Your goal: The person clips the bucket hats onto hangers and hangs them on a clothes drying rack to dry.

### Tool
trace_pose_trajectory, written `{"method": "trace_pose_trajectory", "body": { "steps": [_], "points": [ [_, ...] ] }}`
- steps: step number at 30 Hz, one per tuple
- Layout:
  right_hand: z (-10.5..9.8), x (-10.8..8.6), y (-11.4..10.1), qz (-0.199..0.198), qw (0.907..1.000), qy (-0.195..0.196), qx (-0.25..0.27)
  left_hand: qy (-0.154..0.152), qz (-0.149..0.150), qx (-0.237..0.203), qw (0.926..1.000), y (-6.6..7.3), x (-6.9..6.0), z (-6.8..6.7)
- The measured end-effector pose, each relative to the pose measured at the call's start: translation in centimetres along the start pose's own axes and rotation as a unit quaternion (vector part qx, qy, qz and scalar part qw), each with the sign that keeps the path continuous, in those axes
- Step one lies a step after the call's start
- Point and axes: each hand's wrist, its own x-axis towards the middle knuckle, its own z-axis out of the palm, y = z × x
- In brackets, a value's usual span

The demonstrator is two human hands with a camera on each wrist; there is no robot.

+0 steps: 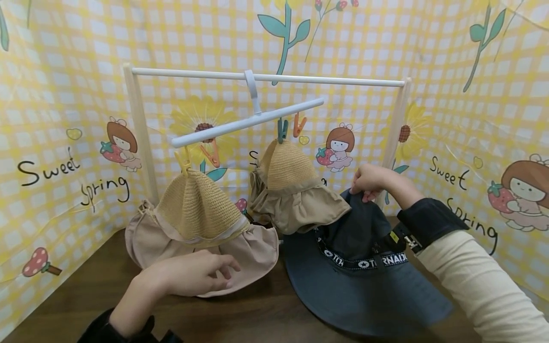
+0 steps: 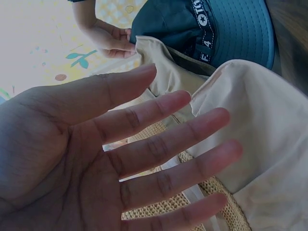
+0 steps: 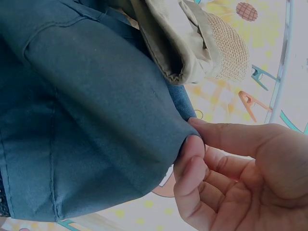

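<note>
My right hand (image 1: 372, 181) pinches the crown top of a dark bucket hat (image 1: 364, 295), whose wide brim hangs low over the table. In the right wrist view, thumb and index finger (image 3: 195, 147) grip the hat's fabric. My left hand (image 1: 193, 274) has its fingers extended and holds nothing, in front of a straw hat with a pink brim (image 1: 201, 205). A yellow clothespin (image 1: 184, 162) clips that hat to the white hanger (image 1: 249, 123). A second straw hat with a beige brim (image 1: 287, 166) hangs from a green clothespin (image 1: 282, 130), right beside the dark hat.
The hanger hooks over the white rail (image 1: 326, 80) of a wooden-legged rack (image 1: 139, 128) and tilts, left end low. Orange clothespins (image 1: 299, 126) hang from it with nothing clipped. A brown tabletop (image 1: 257, 319) lies below, with yellow checked cloth (image 1: 64, 119) around.
</note>
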Motion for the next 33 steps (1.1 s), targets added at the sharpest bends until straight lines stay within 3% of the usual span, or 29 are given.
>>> {"method": "trace_pose_trajectory", "body": {
  "steps": [6,13,25,33],
  "points": [
    [-0.2,0.1,-0.2,0.001,1.0000,-0.002,-0.003,-0.005,0.012,0.004,0.9999,0.5,0.6,0.3],
    [-0.7,0.2,-0.4,0.000,0.9997,-0.001,-0.024,-0.018,0.002,-0.002,0.9998,1.3,1.5,0.5],
    [-1.1,0.4,-1.1,-0.001,0.9991,0.013,-0.039,-0.048,0.029,-0.011,0.9984,3.0,5.5,0.4],
    [-1.1,1.1,-1.6,0.011,0.9986,0.027,-0.043,-0.057,0.000,0.007,0.9983,3.9,7.5,-0.2]
  ]
}}
